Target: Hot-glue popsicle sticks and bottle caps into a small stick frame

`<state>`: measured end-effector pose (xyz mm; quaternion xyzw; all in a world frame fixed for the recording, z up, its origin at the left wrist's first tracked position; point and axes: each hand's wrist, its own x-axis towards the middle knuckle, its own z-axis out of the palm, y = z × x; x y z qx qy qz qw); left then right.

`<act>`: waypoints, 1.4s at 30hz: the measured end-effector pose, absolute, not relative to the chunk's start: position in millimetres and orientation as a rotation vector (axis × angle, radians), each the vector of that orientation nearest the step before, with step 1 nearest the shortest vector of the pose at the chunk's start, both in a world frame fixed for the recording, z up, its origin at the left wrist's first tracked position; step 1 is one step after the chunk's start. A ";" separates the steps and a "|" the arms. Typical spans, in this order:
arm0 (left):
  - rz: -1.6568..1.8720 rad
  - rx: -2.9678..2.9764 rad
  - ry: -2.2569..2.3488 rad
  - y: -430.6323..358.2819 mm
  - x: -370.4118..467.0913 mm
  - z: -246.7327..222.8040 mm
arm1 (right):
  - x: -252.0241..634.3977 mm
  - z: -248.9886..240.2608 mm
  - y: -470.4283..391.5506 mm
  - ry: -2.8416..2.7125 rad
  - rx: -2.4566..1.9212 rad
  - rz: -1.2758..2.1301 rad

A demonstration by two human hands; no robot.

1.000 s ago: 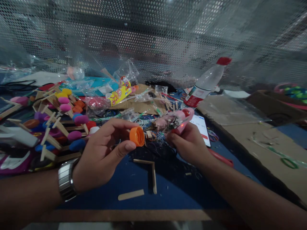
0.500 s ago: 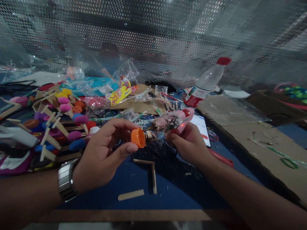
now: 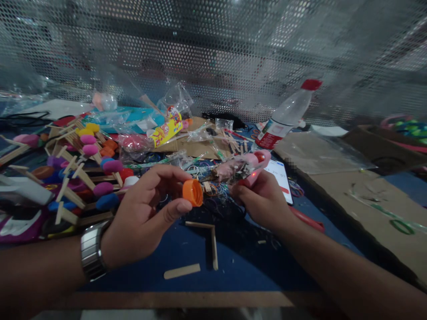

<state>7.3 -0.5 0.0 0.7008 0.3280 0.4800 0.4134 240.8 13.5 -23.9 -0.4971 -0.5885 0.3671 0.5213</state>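
My left hand pinches an orange bottle cap between thumb and fingers above the blue mat. A metal watch sits on that wrist. My right hand grips a pink glue gun, whose nozzle points left at the cap, almost touching it. Under the hands lie two wooden sticks joined in an L and a single loose stick.
A pile of stick-and-cap pieces in many colours fills the left. Plastic bags and packets lie at the back. A clear bottle with a red cap leans at the right, beside a phone and cardboard. Perforated metal mesh stands behind.
The cap has turned slightly in my left fingers and shifted a little toward the glue gun nozzle. The right hand has barely moved.
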 end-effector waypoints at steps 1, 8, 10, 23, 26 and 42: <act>1.204 1.761 0.826 -0.4 7.3 -0.2 | 240.9 -24.2 13.4 -1.417 -1.192 0.871; 1.198 1.778 0.823 -0.6 6.2 -2.0 | 240.4 -22.4 12.3 -1.421 -1.210 0.875; 1.197 1.785 0.826 -0.6 6.0 -2.3 | 240.2 -22.1 12.3 -1.416 -1.201 0.882; 1.176 1.799 0.830 -0.3 6.2 -2.4 | 241.2 -24.0 12.5 -1.383 -1.182 0.906; 1.164 1.797 0.829 -0.1 5.9 -3.1 | 241.2 -24.4 12.5 -1.383 -1.175 0.898; 1.138 1.803 0.826 0.1 5.7 -4.8 | 238.2 -24.1 11.6 -1.363 -1.128 0.898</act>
